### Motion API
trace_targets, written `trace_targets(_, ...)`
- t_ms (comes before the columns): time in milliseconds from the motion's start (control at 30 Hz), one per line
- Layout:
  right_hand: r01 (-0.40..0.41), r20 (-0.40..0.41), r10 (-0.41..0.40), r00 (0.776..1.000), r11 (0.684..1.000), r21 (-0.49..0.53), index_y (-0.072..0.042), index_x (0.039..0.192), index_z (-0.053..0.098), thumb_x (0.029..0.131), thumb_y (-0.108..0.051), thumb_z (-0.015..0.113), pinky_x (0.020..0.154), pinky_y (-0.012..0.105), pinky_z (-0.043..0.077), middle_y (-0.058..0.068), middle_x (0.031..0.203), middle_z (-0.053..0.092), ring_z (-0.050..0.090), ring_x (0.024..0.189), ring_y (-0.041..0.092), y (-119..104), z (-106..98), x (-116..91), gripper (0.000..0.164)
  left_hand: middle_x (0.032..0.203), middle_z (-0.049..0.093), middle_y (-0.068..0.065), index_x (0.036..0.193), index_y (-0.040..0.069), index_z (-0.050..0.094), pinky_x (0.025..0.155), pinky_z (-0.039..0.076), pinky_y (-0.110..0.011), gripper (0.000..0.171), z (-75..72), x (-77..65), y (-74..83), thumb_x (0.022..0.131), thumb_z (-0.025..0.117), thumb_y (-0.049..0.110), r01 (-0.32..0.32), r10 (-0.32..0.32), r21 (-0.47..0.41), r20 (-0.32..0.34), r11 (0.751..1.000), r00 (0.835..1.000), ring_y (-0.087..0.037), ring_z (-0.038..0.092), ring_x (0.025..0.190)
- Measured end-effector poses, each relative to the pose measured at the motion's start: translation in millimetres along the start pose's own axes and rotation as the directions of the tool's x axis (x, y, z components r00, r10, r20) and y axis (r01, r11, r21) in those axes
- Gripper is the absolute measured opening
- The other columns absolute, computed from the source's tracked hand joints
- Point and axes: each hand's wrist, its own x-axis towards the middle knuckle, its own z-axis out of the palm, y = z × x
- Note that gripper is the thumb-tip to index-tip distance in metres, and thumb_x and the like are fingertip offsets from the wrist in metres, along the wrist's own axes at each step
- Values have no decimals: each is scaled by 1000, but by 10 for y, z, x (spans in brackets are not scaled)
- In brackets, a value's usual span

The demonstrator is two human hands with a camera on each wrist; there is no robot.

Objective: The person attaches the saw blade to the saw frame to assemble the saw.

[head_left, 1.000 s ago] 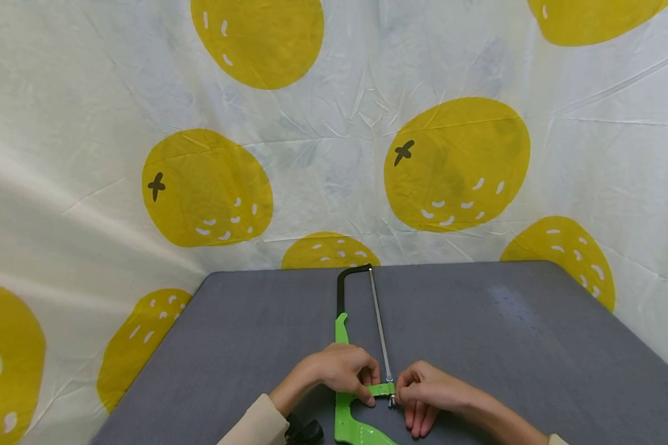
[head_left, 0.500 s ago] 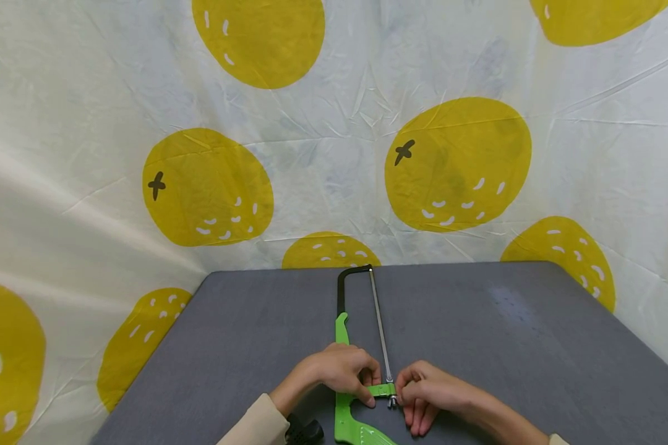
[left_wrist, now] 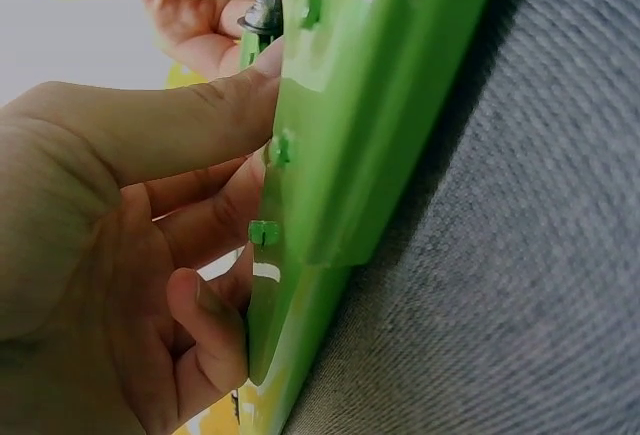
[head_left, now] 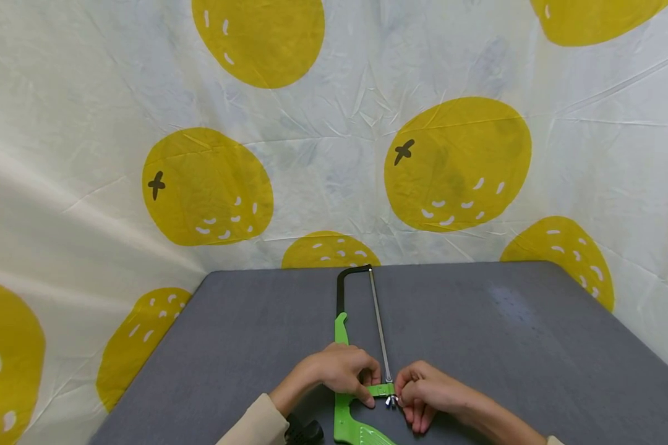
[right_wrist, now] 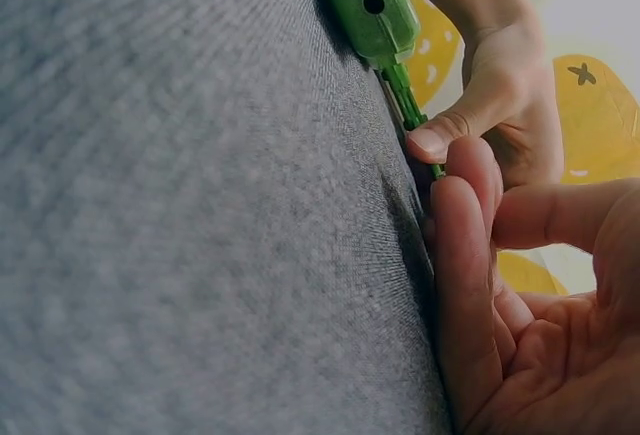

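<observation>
A hacksaw (head_left: 342, 405) with a green handle and black front bow lies on the grey table, its thin blade (head_left: 379, 327) running along the right side. My left hand (head_left: 346, 368) grips the short green arm (head_left: 380, 390) at the blade's near end, thumb on the near side. Beside that arm, my right hand (head_left: 436, 390) has its thumb and index finger at the metal wing nut (head_left: 391, 402), pinching its right side. The left wrist view shows the threaded bolt (left_wrist: 267, 7) near the right fingers. In the right wrist view, fingers hide the nut.
The grey table (head_left: 479, 334) reaches back to a pale curtain (head_left: 334, 185) printed with yellow fruit. A small black object (head_left: 305, 429) sits by the left sleeve (head_left: 258, 423) at the bottom edge.
The wing nut has turned, its wings now showing spread. The right fingers have shifted slightly at it. My left hand and the hacksaw stay nearly still.
</observation>
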Motion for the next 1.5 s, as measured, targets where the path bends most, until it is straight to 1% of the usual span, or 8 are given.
trace_targets(233, -12, 0, 12, 1000, 1000, 2, 0, 87, 63, 82, -2, 57, 45, 22, 53, 0, 62, 64, 65, 48, 6, 0, -11, -1, 8, 79, 60, 23, 91, 32, 68, 60, 44, -18, 19, -15, -6, 4, 85, 84, 42, 6, -6, -11, 7, 1000, 1000, 5, 55, 66)
trace_targets(467, -17, 45, 16, 999, 1000, 17, 0, 91, 64, 88, -7, 57, 46, 22, 54, 0, 63, 66, 66, 50, 5, 5, -42, -2, 11, 80, 61, 23, 92, 33, 69, 62, 46, -18, 21, -23, -4, 14, 83, 86, 41, 26, -26, -34, 7, 999, 1000, 5, 56, 69)
trace_targets(667, -10, 49, 9, 999, 1000, 24, 0, 93, 66, 93, -13, 63, 46, 22, 54, 0, 62, 66, 66, 49, 4, 11, -41, 6, 13, 82, 65, 20, 98, 27, 72, 65, 49, -16, 22, -68, -6, -9, 83, 88, 28, -22, 26, -103, 34, 994, 999, 7, 59, 72)
trace_targets(767, 1, 54, -2, 999, 1000, 29, 0, 94, 66, 93, -13, 63, 46, 23, 54, 0, 63, 66, 66, 49, 5, 20, -64, 4, 13, 83, 68, 16, 100, 22, 74, 66, 50, -16, 23, -102, -7, 5, 82, 88, 21, -59, 64, -139, 37, 988, 997, 7, 60, 73)
trace_targets(900, 17, 64, -19, 998, 999, 35, 0, 95, 65, 94, -13, 62, 47, 23, 55, 0, 63, 67, 67, 50, 5, 29, -95, -9, 13, 83, 69, 12, 101, 18, 75, 65, 50, -16, 24, -119, 10, 31, 82, 88, 17, -88, 93, -160, 28, 983, 995, 5, 60, 71)
trace_targets(1167, 30, 106, -38, 994, 997, 70, -1, 94, 65, 95, -11, 60, 48, 22, 55, -3, 66, 68, 67, 52, 2, 60, -84, -18, 11, 80, 68, 12, 100, 18, 76, 64, 52, -15, 25, -85, 16, 14, 80, 90, 18, -88, 95, -180, 27, 980, 995, 5, 61, 70)
trace_targets(1300, 36, 97, -42, 994, 998, 59, 0, 94, 65, 95, -11, 61, 47, 22, 54, -2, 66, 68, 67, 51, 2, 61, -79, -5, 12, 79, 71, 10, 100, 17, 77, 63, 53, -16, 24, -76, 9, 2, 79, 90, 18, -76, 81, -205, 15, 976, 997, 5, 63, 67)
trace_targets(1500, 51, 92, -55, 994, 998, 39, 3, 96, 66, 94, -10, 62, 47, 22, 54, -1, 65, 68, 67, 51, 2, 44, -80, 24, 14, 77, 72, 11, 99, 18, 78, 63, 53, -14, 27, -86, -30, -4, 76, 93, 15, -82, 82, -161, -8, 984, 997, 6, 62, 67)
